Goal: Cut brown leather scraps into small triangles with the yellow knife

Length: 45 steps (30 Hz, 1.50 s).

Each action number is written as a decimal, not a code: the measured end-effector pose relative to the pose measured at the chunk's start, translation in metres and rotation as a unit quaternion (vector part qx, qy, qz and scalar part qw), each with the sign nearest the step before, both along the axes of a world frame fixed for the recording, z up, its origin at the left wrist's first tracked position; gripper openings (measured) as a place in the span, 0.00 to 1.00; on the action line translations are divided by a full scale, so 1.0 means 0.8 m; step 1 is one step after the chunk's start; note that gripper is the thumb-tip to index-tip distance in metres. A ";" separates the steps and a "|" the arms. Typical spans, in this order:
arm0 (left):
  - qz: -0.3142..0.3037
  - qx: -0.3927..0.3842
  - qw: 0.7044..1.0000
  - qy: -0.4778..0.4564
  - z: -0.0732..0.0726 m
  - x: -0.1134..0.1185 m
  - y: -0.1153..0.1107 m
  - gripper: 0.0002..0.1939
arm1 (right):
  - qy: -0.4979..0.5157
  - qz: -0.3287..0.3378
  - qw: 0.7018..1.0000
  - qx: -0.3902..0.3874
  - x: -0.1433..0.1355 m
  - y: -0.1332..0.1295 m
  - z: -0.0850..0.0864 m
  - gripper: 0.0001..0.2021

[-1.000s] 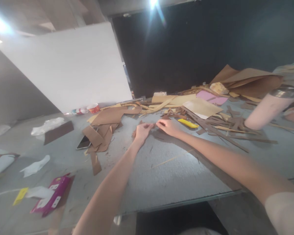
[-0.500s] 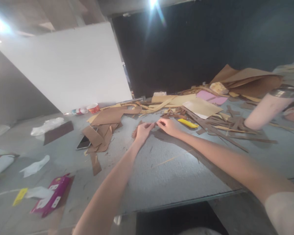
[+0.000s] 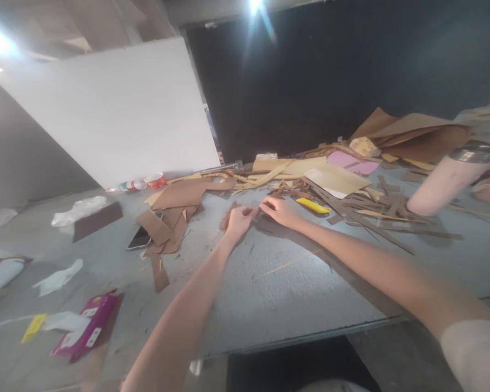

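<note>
Close together over the middle of the table are my left hand [image 3: 240, 220] and my right hand [image 3: 278, 210], their fingertips almost meeting. The left fingers are pinched; what they hold, if anything, is too small to make out. My right thumb and fingers are pinched as well, around something hidden from view. A small brown bundle of scraps [image 3: 227, 215] lies just behind my left hand. Beyond my right hand are brown strips [image 3: 292, 189] and a yellow utility knife [image 3: 313, 206].
Brown sheets [image 3: 179, 193] partly cover a phone [image 3: 139, 238] on the left. A pink tumbler [image 3: 449, 182] stands at the right among dark strips. A purple wipes pack [image 3: 87, 325] lies near left, with a paper cup [image 3: 155, 180] farther back. The table's front edge [image 3: 310, 332] faces me.
Hardly anything differs. My fingertips have shifted very slightly, with a small gap now between the two hands; the things on the table stay where they were.
</note>
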<state>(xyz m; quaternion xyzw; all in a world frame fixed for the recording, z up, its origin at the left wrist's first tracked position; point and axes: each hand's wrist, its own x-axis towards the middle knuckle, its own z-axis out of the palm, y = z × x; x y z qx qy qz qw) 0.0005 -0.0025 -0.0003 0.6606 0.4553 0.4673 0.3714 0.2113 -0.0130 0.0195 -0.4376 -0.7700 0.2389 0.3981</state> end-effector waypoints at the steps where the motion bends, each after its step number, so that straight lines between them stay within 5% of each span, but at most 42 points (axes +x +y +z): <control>1: -0.002 0.000 1.000 0.002 0.000 0.000 0.000 0.24 | -0.003 0.000 1.000 0.002 0.000 0.001 -0.001 0.13; 18: -0.044 0.020 0.998 0.051 0.002 0.003 -0.002 0.20 | -0.016 -0.010 1.000 0.026 0.001 0.003 -0.005 0.13; 45: -0.026 0.023 0.998 0.049 0.000 0.004 -0.001 0.19 | -0.012 -0.006 1.000 0.020 -0.001 -0.002 0.001 0.12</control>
